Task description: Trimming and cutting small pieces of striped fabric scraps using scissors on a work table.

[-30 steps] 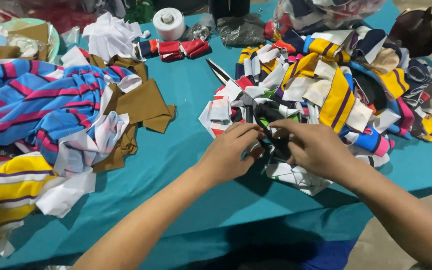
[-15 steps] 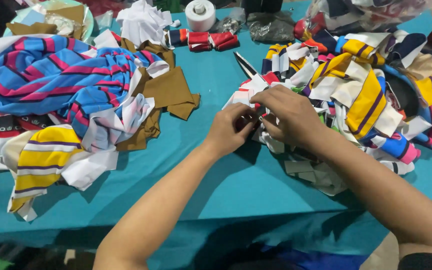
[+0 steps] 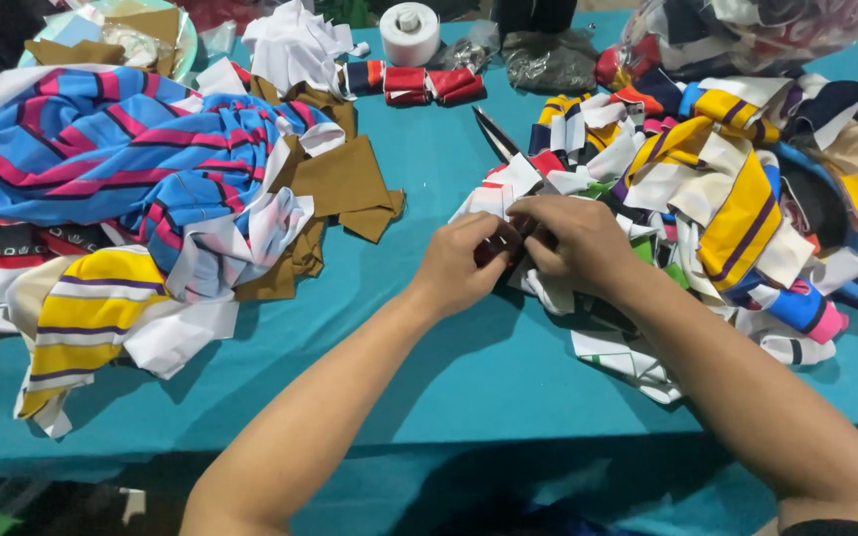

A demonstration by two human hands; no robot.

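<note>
Across a teal-covered table (image 3: pixel 469 367), a heap of blue, pink and yellow striped fabric (image 3: pixel 131 169) lay at nine o'clock, with brown cloth pieces (image 3: pixel 345 189) just beside it. At twelve o'clock stood a white tape roll (image 3: pixel 409 32), red rolled pieces (image 3: pixel 429 84) near it. At the centre, the person's left hand (image 3: pixel 461 266) and right hand (image 3: pixel 573 243) met, fingertips pressed together and pinching a small strip of white-and-red fabric (image 3: pixel 503 203) at the near edge of the scrap pile (image 3: pixel 737 189), which sprawled toward three o'clock. Exactly how each finger gripped could not be told, since the knuckles hid the tips. Scissors (image 3: pixel 494 132) rested points-out at one o'clock, just beyond the hands and partly under the scraps. Judging from this, a reach forward could catch the blades, half-buried as they were; and the loose pile, crowding the hands, could let the pinched strip tangle with its neighbours or slide off the table's near edge.
</note>
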